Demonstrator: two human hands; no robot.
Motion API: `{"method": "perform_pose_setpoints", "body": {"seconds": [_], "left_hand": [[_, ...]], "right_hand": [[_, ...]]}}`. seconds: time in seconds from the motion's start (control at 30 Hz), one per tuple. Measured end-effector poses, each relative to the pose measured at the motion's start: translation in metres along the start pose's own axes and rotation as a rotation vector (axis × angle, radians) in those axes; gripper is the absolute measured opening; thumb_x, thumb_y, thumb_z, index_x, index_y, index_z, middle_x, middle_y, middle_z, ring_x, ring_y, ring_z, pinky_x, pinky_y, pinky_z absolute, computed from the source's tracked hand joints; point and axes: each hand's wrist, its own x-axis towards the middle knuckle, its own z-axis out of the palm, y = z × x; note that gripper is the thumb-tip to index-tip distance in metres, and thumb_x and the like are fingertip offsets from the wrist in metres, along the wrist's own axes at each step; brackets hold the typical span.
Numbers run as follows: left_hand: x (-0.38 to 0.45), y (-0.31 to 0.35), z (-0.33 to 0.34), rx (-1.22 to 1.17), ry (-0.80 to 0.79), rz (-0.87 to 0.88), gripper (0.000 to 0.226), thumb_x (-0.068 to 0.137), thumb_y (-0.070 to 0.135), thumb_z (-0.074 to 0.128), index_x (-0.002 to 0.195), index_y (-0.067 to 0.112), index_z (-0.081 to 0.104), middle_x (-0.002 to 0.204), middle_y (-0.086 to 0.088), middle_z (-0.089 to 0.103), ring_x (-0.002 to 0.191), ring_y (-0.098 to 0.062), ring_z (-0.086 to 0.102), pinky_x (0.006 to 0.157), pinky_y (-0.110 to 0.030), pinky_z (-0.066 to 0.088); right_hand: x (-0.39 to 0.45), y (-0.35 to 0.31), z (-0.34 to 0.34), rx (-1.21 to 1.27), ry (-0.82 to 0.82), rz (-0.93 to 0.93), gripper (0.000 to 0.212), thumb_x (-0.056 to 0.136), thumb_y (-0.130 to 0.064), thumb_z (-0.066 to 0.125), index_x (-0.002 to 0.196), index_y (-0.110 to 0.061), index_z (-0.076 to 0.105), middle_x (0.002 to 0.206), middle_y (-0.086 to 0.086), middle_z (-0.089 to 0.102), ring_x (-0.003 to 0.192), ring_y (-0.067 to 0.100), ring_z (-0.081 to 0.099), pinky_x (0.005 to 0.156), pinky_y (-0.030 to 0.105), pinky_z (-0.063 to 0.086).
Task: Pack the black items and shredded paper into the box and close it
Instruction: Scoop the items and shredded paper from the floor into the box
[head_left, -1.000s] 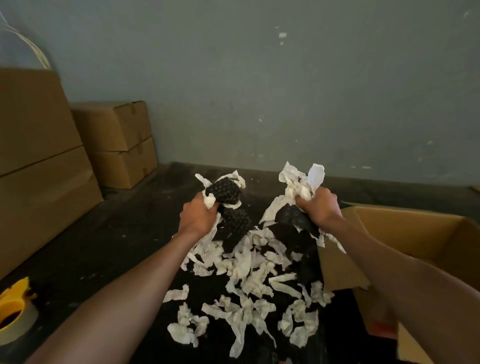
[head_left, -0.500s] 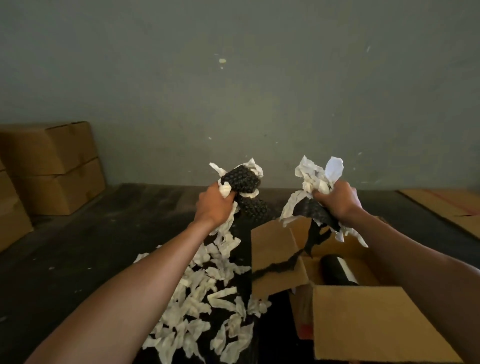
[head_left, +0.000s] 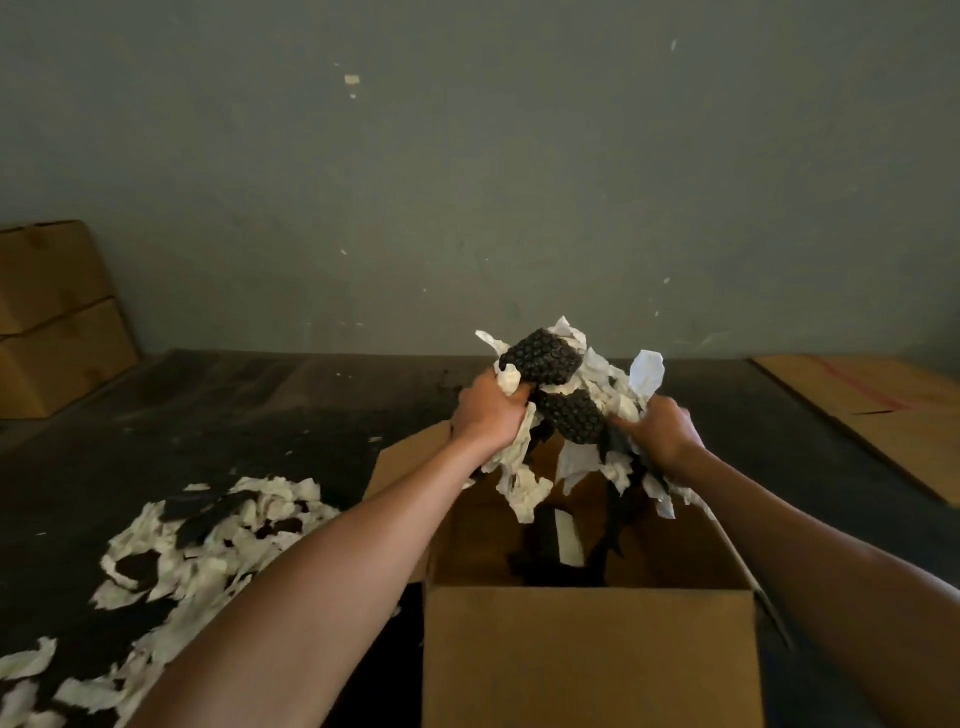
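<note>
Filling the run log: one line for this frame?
left hand: grips shredded paper | right hand: grips bubble wrap | above open box

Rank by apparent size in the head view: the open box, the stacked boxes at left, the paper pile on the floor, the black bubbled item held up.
1. Open box, though nearest the camera.
2. Paper pile.
3. Stacked boxes, farther off and cropped, so unsure against the pile.
4. Black bubbled item.

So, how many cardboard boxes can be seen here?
3: one open box below the hands, and two closed boxes stacked at far left, upper on lower. Others may lie outside the view.
</note>
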Motion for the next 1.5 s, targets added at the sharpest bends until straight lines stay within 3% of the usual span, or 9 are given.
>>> {"method": "perform_pose_setpoints", "body": {"seconds": [0.2, 0.43, 0.63, 0.73, 0.87, 1.03, 1.2, 1.37, 1.5], "left_hand": [[0.002, -0.028, 0.036, 0.004, -0.207, -0.196, 0.059, 0.089, 0.043, 0.067, 0.141, 0.018, 0.051, 0.136, -0.002, 0.060, 0.125, -0.025, 0.056, 0.096, -0.031, 0.045], [-0.002, -0.045, 0.032, 0.225, -0.529, -0.394, 0.121, 0.065, 0.085, 0.060, 0.158, 0.023, 0.015, 0.166, -0.009, 0.010, 0.150, -0.034, 0.017, 0.118, -0.048, 0.024], [-0.004, -0.045, 0.038, 0.284, -0.458, -0.396, 0.083, 0.087, 0.081, 0.010, 0.118, 0.024, 0.061, 0.132, -0.011, 0.053, 0.129, -0.034, 0.049, 0.099, -0.044, 0.039], [-0.004, -0.053, 0.041, 0.336, -0.326, -0.301, 0.057, 0.104, 0.053, 0.023, 0.104, 0.012, 0.062, 0.098, -0.007, 0.063, 0.091, -0.023, 0.062, 0.072, -0.034, 0.044], [-0.001, -0.071, 0.048, 0.449, -0.220, -0.214, 0.026, 0.101, 0.022, 0.048, 0.121, 0.022, 0.064, 0.120, 0.000, 0.066, 0.107, -0.019, 0.063, 0.086, -0.032, 0.049], [-0.002, -0.083, 0.052, 0.547, -0.171, -0.168, 0.034, 0.101, 0.025, 0.048, 0.134, 0.023, 0.040, 0.094, 0.004, 0.059, 0.089, -0.017, 0.058, 0.085, -0.035, 0.046], [0.008, -0.094, 0.066, 0.532, -0.522, -0.400, 0.076, 0.095, 0.062, 0.043, 0.156, 0.024, 0.018, 0.163, -0.011, 0.015, 0.144, -0.035, 0.029, 0.113, -0.049, 0.032], [0.005, -0.125, 0.088, 0.617, -0.820, -0.321, 0.077, 0.087, 0.069, 0.050, 0.152, 0.036, 0.026, 0.164, -0.002, 0.008, 0.147, -0.031, 0.021, 0.115, -0.045, 0.028], [-0.002, -0.145, 0.109, 0.535, -0.898, -0.317, 0.080, 0.087, 0.080, 0.031, 0.155, 0.043, 0.013, 0.166, 0.000, 0.012, 0.150, -0.027, 0.019, 0.120, -0.041, 0.019]], "right_hand": [[0.014, 0.045, 0.016, 0.008, -0.170, 0.050, 0.049, 0.080, -0.065, 0.063, 0.092, -0.018, 0.065, 0.083, 0.004, 0.068, 0.073, 0.013, 0.065, 0.078, 0.039, 0.058], [0.024, 0.055, 0.016, 0.118, -0.399, -0.024, 0.054, 0.067, -0.059, 0.080, 0.109, -0.026, 0.065, 0.098, -0.001, 0.074, 0.095, 0.018, 0.070, 0.091, 0.043, 0.056], [0.021, 0.040, 0.011, 0.084, -0.414, -0.066, 0.065, 0.082, -0.077, 0.045, 0.123, -0.029, 0.057, 0.120, 0.000, 0.065, 0.116, 0.025, 0.058, 0.101, 0.044, 0.045], [0.024, 0.039, 0.021, 0.051, -0.322, 0.024, 0.071, 0.097, -0.063, 0.029, 0.141, -0.010, 0.046, 0.136, 0.015, 0.054, 0.120, 0.027, 0.053, 0.100, 0.039, 0.039], [0.030, 0.046, 0.032, -0.079, -0.255, -0.023, 0.033, 0.104, -0.026, 0.039, 0.127, -0.012, 0.058, 0.099, 0.011, 0.068, 0.080, 0.019, 0.064, 0.075, 0.037, 0.054], [0.037, 0.056, 0.043, -0.189, -0.213, -0.090, 0.024, 0.099, -0.020, 0.050, 0.121, -0.025, 0.057, 0.090, 0.003, 0.066, 0.072, 0.018, 0.066, 0.067, 0.038, 0.059], [0.050, 0.061, 0.060, -0.118, -0.395, -0.029, 0.048, 0.099, -0.049, 0.040, 0.139, -0.025, 0.029, 0.132, 0.008, 0.051, 0.117, 0.027, 0.053, 0.094, 0.044, 0.043], [0.078, 0.093, 0.084, -0.434, -0.657, 0.060, 0.037, 0.102, -0.042, 0.028, 0.135, -0.029, 0.039, 0.149, 0.011, 0.022, 0.140, 0.040, 0.016, 0.113, 0.057, 0.016], [0.087, 0.121, 0.115, -0.488, -0.854, -0.066, 0.049, 0.101, -0.024, 0.045, 0.149, -0.022, 0.034, 0.157, 0.012, 0.029, 0.141, 0.033, 0.030, 0.116, 0.044, 0.025]]}}
